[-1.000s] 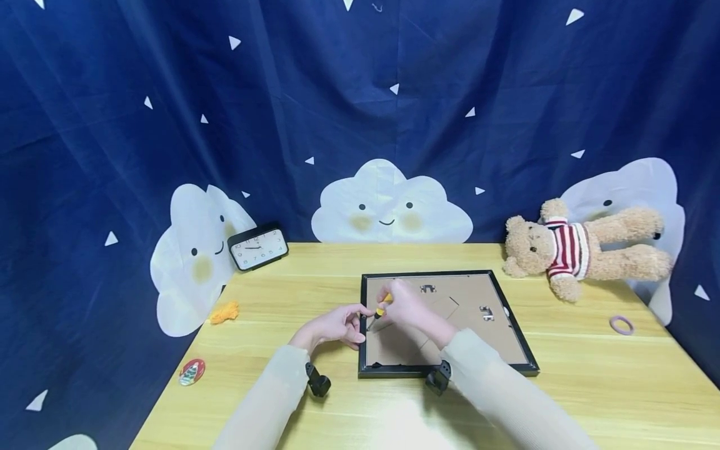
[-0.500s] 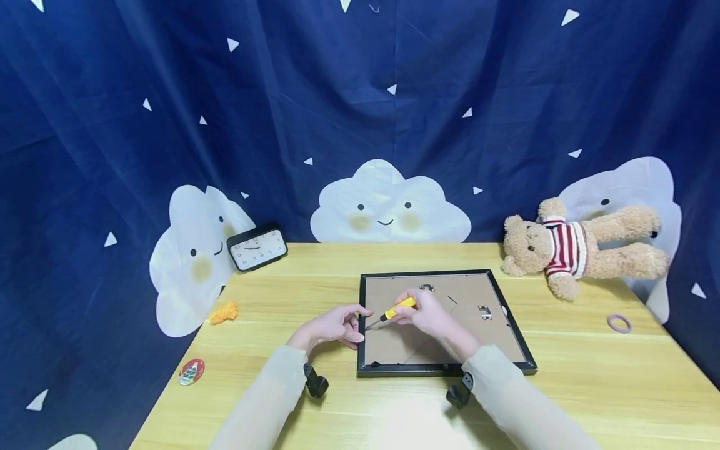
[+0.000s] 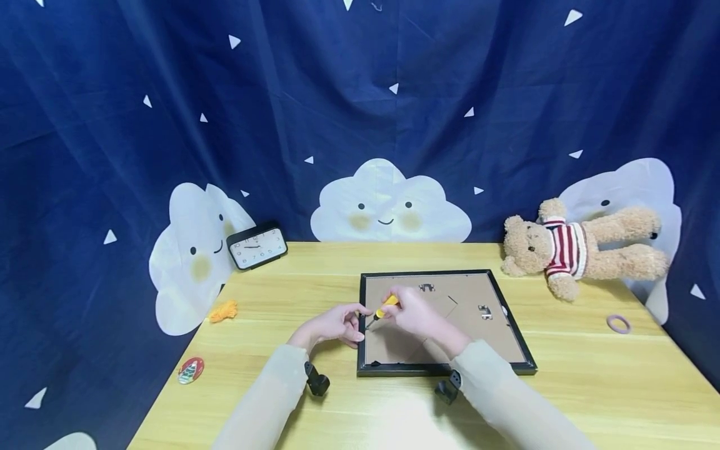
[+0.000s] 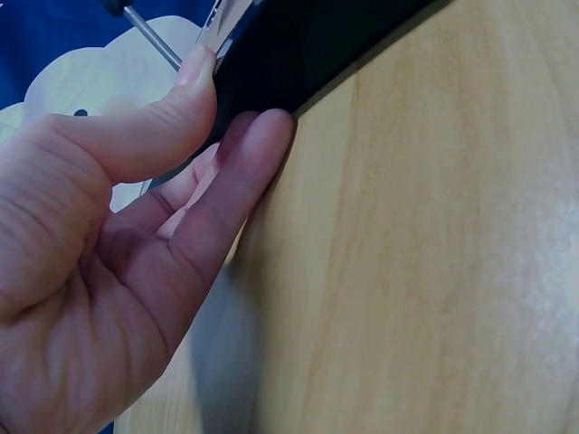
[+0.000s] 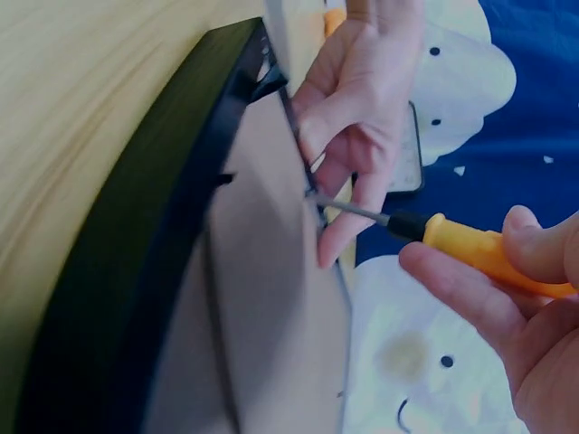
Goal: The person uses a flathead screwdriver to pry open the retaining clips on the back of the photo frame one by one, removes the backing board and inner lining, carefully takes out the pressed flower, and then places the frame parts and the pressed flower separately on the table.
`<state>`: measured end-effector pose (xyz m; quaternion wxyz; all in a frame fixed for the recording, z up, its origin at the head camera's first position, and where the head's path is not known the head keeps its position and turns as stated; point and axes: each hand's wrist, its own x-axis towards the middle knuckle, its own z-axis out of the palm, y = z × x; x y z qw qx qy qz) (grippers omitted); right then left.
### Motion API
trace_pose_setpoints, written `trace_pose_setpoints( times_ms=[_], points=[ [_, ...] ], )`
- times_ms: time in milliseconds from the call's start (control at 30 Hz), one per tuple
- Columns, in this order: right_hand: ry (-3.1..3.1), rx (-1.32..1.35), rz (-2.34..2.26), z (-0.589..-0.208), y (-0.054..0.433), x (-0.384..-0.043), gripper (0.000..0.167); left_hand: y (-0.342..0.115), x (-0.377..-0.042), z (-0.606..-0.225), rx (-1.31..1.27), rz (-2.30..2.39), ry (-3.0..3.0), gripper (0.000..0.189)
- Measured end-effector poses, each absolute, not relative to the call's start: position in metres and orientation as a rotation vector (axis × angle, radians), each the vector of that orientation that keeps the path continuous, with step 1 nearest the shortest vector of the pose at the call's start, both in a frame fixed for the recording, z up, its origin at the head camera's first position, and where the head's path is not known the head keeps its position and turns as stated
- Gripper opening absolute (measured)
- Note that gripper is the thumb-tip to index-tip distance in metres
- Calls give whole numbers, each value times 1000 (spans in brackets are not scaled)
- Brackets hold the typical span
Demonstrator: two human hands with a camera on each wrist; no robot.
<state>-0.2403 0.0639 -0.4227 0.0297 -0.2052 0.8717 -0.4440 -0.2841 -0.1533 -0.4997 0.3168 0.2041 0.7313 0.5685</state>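
Note:
A black picture frame (image 3: 444,370) lies face down on the table, its brown backing board (image 3: 478,340) and metal hangers showing. My left hand (image 3: 334,325) holds the frame's left edge; in the left wrist view its thumb (image 4: 158,131) is on the upper rim and its fingers are against the side. Above the board, my right hand (image 3: 413,312) grips a yellow-and-black screwdriver (image 5: 466,246). The screwdriver's thin metal shaft (image 5: 353,210) slants down to the inner left edge of the frame, close by the left hand's fingers. Whether the tip is under a tab is too small to tell.
At the back left stands a clock (image 3: 259,247). Orange yarn (image 3: 224,311) and a round Christmas-tree badge (image 3: 191,370) lie along the left side. A teddy bear (image 3: 568,247) lies at the back right, with a purple ring (image 3: 619,324) in front of it.
My right hand swung right and lower with the screwdriver, then came back left and steeper, the tip staying at the frame's left edge. My left hand has kept its place.

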Motion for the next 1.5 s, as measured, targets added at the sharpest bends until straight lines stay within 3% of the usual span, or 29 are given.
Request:
trace_pose_setpoints(
  times_ms=[367,633,933,1167,1500],
  points=[
    [2865,-817,-1092,-402,34,-239,11,-154,-283,-499,472,1529,1909,61],
    [2680,-494,-1376,-414,71,-246,14,-153,-285,-499,517,1484,1969,63],
    [2404,-152,-1880,-436,135,-235,19,-149,-317,-496,432,1590,2195,65],
    [2283,-59,-2035,-443,157,-223,22,-138,-334,-505,258,1693,2241,67],
    [2161,-32,-2157,-450,178,-212,34,-129,-350,-515,218,1804,2229,66]
  ],
)
